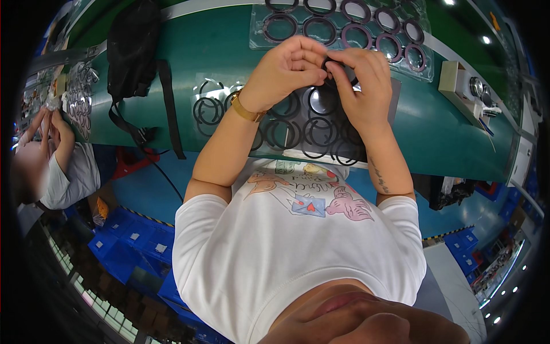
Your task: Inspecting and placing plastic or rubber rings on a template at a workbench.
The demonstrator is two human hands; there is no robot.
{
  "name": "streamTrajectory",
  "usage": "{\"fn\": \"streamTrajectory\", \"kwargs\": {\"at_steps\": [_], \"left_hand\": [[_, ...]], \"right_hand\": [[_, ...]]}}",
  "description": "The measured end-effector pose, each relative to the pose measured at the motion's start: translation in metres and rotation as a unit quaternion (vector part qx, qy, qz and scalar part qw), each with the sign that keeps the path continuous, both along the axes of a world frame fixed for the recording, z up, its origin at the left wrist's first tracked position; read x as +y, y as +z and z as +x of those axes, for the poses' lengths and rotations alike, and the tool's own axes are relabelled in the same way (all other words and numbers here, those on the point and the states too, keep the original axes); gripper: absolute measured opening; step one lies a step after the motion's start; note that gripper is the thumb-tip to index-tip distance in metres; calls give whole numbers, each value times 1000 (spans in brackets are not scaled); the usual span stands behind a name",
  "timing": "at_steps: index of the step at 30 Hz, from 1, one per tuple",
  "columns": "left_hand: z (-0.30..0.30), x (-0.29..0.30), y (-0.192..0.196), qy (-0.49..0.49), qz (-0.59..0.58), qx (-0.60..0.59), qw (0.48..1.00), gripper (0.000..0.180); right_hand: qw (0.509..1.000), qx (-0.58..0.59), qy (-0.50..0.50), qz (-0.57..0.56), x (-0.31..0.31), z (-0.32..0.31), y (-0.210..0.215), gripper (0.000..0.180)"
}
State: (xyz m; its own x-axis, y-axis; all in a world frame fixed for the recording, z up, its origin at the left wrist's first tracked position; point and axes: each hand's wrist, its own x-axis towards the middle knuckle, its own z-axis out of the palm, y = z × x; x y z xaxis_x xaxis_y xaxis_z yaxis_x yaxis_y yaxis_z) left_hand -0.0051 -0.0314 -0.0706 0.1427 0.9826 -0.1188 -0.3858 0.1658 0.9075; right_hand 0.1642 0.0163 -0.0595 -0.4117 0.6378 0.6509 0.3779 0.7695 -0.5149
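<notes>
Over the bench, both my hands meet at a thin black ring [326, 62]. My left hand [291, 67], with a gold watch at the wrist, has its fingers curled and its thumb pressed in at the ring's left side. My right hand [365, 80] pinches the ring between thumb and fingers; part of it is hidden behind them. Below my hands several loose black rings [285, 133] lie overlapping, close to the bench edge. Beyond my hands, a clear plastic tray [256, 35] holds round dark and purplish rings [356, 36] in rows.
A black bag [133, 51] with dangling straps lies on the green bench [197, 40] to the left. At the right stands a small open box [456, 92] with metal parts beside it. Another person [69, 172] works at the far left. Blue crates [129, 232] stand on the floor.
</notes>
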Motion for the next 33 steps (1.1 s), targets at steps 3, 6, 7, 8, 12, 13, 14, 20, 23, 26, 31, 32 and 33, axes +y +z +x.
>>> {"fn": "streamTrajectory", "kwargs": {"at_steps": [3, 6, 7, 8, 12, 13, 14, 20, 23, 26, 31, 32, 33], "left_hand": [[3, 0, 1, 16, 15, -8, 1000, 26], [4, 0, 2, 35, -25, 34, 999, 22], [4, 0, 3, 37, -29, 39, 998, 22], [5, -1, 3, 41, -29, 45, 998, 22], [7, -2, 4, 59, -26, 64, 996, 19], [7, -2, 4, 59, -24, 65, 996, 19], [7, -2, 4, 59, -24, 68, 996, 20], [7, -3, 5, 55, -16, 92, 994, 20], [6, -2, 7, 73, -33, 87, 993, 20], [4, -2, 10, 101, -29, 68, 992, 20], [1, -3, 16, 114, -38, 38, 992, 17], [0, -3, 17, 109, -35, 36, 993, 17], [-2, -3, 17, 105, -32, 34, 993, 17]], "right_hand": [[999, 2, -7, -46, -3, 0, 1, 18], [999, -3, -22, -24, -3, 1, 2, 17], [1000, -3, -21, -15, -2, 1, 2, 17], [1000, -1, -19, -7, -2, 1, 2, 17], [1000, -5, -22, -18, -2, 2, 3, 17], [1000, -7, -25, -18, -2, 2, 3, 17], [999, -8, -26, -21, -3, 2, 3, 17], [1000, -18, -21, -8, -2, 1, 6, 21], [993, 15, -49, -103, -3, 7, 13, 29], [934, 143, -7, -326, 4, 14, 16, 30], [780, 244, 116, -565, 11, 21, 11, 24], [778, 245, 106, -569, 11, 21, 10, 24], [776, 249, 114, -569, 10, 21, 9, 22]]}}
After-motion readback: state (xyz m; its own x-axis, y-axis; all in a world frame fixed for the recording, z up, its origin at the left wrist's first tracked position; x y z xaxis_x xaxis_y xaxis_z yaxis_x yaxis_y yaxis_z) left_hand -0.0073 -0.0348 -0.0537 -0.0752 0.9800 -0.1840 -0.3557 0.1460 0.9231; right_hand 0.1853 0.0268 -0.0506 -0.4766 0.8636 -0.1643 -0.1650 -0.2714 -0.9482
